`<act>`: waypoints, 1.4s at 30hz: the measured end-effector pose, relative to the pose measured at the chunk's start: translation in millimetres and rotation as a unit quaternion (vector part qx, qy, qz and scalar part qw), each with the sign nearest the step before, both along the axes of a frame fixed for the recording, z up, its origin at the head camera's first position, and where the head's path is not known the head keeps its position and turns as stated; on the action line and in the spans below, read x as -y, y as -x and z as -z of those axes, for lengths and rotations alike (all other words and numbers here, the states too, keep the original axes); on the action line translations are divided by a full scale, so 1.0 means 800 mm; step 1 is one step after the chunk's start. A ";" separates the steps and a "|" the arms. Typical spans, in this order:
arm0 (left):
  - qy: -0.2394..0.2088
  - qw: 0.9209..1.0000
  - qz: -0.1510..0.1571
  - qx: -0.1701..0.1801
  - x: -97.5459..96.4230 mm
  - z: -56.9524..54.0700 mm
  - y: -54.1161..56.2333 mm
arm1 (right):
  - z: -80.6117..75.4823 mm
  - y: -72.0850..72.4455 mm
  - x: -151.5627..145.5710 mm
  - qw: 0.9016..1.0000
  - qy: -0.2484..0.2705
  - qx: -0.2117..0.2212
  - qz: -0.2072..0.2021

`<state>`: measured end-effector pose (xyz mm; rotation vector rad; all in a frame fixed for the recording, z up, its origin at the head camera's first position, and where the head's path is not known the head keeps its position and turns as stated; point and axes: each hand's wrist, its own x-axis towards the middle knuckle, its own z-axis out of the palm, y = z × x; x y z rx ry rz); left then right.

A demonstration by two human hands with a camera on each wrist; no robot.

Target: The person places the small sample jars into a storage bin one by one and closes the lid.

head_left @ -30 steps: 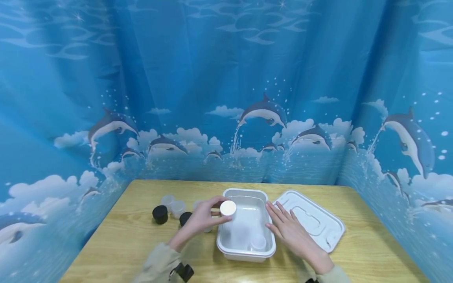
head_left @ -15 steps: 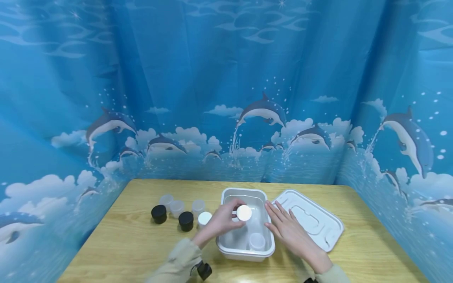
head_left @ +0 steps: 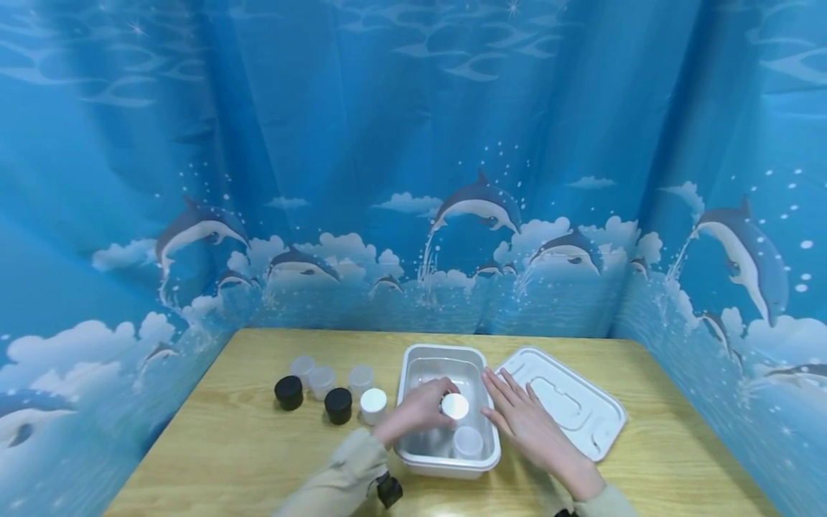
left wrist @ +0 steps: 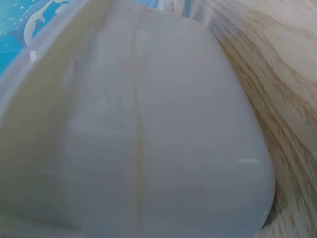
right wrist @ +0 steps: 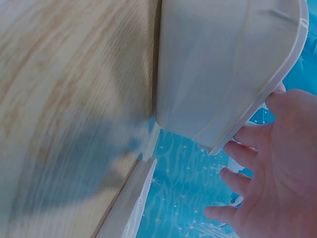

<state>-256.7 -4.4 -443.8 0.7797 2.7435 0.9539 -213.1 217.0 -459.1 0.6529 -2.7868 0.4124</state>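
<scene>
Evidently, the white-topped jar [head_left: 455, 406] is inside the rectangular white box [head_left: 446, 468], top facing up, though whether its base touches the floor cannot be told. The person's left hand [head_left: 421, 411] grips it, thumb on the near side and fingers on the far side. Just nearer the person, a translucent jar [head_left: 468, 443] sits in the same box. The right hand [head_left: 526, 427] holds nothing; its fingers are extended and spread, some of them touching the box's right rim. Beyond that hand, the white box lid [head_left: 571, 403] lies slanted on the wood-grain table [head_left: 226, 459], partly covered by the hand. Left of the box stand another white-topped jar [head_left: 373, 406], two black-topped jars [head_left: 339, 406] and three translucent containers [head_left: 321, 381], loosely grouped. Light-coloured sleeves [head_left: 345, 474] cover both forearms, and a blue dolphin-print curtain [head_left: 388, 143] hangs behind the table
</scene>
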 end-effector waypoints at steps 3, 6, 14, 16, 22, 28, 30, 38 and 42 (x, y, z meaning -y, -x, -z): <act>0.010 1.000 -0.008 0.016 -0.005 0.003 0.001 | 0.000 0.000 0.000 1.000 -0.001 0.001 0.001; 0.003 1.000 0.001 0.025 -0.008 0.008 0.003 | 0.000 0.000 0.000 1.000 0.000 0.003 0.001; -0.014 0.998 0.036 0.058 -0.010 0.007 0.001 | 0.002 0.000 -0.002 1.000 -0.001 -0.005 -0.003; -0.005 0.997 0.043 0.058 -0.008 0.004 0.000 | 0.002 0.001 -0.002 1.000 -0.002 -0.006 -0.002; -0.022 0.999 0.044 0.015 0.002 -0.006 0.003 | 0.002 0.000 -0.001 1.000 -0.002 -0.005 -0.001; -0.134 0.991 0.027 0.001 0.014 -0.018 0.009 | 0.001 0.000 -0.001 1.000 0.001 0.001 0.001; -0.160 0.987 0.016 -0.003 0.019 -0.022 0.009 | 0.001 0.000 -0.001 1.000 0.002 0.002 0.001; -0.245 0.968 -0.054 -0.010 0.045 -0.031 0.005 | 0.002 0.001 -0.001 1.000 0.002 0.002 -0.001; -0.292 0.953 -0.085 -0.013 0.061 -0.031 0.003 | 0.003 0.001 -0.001 1.000 -0.001 -0.001 0.000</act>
